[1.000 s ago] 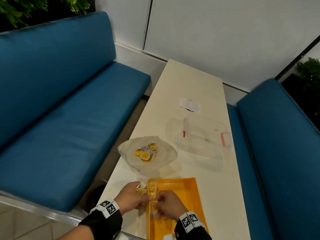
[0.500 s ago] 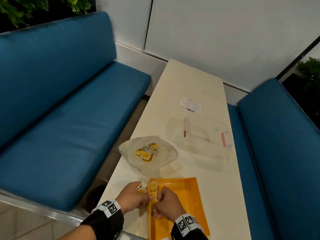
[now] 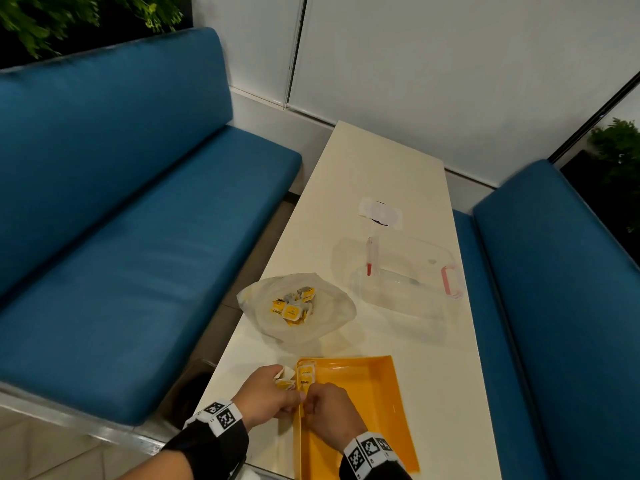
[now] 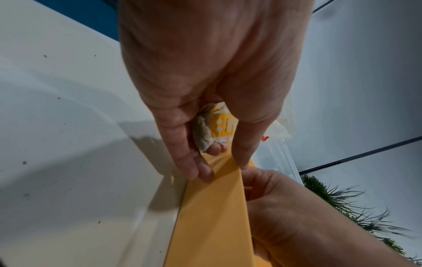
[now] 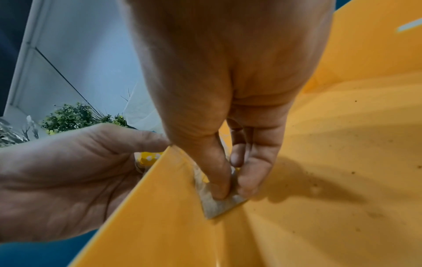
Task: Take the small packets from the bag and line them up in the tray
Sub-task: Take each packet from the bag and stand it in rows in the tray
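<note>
An orange tray (image 3: 374, 386) lies at the table's near edge. Two yellow-and-white packets (image 3: 306, 375) stand in a line along its left wall. My right hand (image 3: 325, 410) is inside the tray and pinches one packet (image 5: 217, 204) between thumb and fingers, low against the left wall. My left hand (image 3: 266, 393) is just outside that wall. It holds a small bunch of packets (image 4: 214, 126) in the palm, and its fingertips (image 4: 205, 173) touch the tray rim (image 4: 237, 180). A crumpled white plastic bag (image 3: 329, 320) with several packets (image 3: 292, 306) lies open beyond the tray.
A clear plastic box with pink clips (image 3: 412, 271) and a white paper slip (image 3: 381, 211) lie farther along the narrow cream table (image 3: 374, 161). Blue benches (image 3: 121, 237) flank the table on both sides.
My right hand has slid a little nearer along the tray's left wall with its packet. The left hand stays at the rim with its bunch.
</note>
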Demonstrator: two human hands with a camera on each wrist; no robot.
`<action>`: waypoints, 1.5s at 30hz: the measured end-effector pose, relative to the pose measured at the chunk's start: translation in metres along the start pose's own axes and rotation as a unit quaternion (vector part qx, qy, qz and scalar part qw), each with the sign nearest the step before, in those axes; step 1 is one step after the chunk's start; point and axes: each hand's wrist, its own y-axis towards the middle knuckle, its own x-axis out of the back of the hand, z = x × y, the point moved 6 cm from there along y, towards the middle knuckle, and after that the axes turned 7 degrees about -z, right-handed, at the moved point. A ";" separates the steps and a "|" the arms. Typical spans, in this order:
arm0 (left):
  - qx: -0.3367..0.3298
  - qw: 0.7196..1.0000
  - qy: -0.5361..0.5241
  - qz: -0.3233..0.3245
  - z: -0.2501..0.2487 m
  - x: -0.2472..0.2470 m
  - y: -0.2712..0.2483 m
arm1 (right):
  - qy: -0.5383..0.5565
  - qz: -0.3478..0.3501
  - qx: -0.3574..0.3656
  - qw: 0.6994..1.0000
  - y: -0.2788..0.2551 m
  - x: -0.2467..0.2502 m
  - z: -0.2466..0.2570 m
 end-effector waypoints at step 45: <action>-0.052 0.986 -0.160 0.007 -0.022 0.034 -0.018 | 0.297 -0.124 0.020 0.946 0.002 0.069 0.036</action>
